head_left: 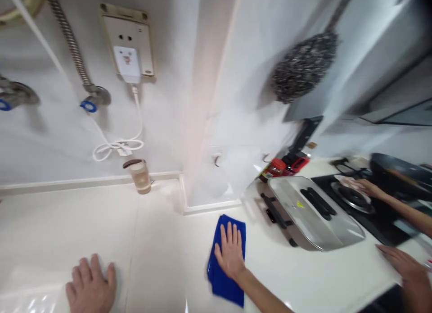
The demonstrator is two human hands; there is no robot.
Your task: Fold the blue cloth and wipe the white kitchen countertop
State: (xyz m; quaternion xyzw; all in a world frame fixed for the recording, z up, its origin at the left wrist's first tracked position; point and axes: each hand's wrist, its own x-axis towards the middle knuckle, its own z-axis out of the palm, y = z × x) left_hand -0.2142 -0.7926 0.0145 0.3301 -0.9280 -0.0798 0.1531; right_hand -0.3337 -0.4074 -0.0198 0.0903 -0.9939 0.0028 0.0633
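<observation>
Your right hand (230,250) is pressing flat, fingers spread, on the blue cloth (225,263) near the desk's (162,241) front edge; your left hand (91,286) is resting spread. Wiping wide risks bumping the cup (140,175).

Your single head view looks forward and steeply down, tilted, from close above the glossy white surface (162,241), facing the pale tiled wall corner (199,101).

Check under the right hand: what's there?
The right hand lies flat on a blue cloth on the white counter. The counter beneath the cloth is covered, so not visible.
</observation>
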